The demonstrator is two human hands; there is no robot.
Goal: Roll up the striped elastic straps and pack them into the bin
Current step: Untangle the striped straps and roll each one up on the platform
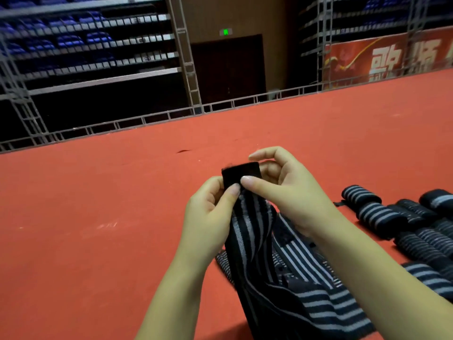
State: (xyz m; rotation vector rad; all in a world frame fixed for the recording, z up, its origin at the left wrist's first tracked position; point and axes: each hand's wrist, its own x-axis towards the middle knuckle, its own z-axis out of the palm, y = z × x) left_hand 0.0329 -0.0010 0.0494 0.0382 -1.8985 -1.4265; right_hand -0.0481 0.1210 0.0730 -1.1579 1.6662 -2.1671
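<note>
2 bare forearms enter from the bottom edge — no sleeves, cuffs, watch or gloves on either. The left hand and right hand wear no rings — fingernails short, plain and unpainted.

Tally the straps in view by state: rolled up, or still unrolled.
Rolled straps, on the red floor at right: about 8 in view, some cut off by the frame edge.
Unrolled straps: at least 2, one held by the left hand and right hand, more heaped below.
Total: about 10.
</note>
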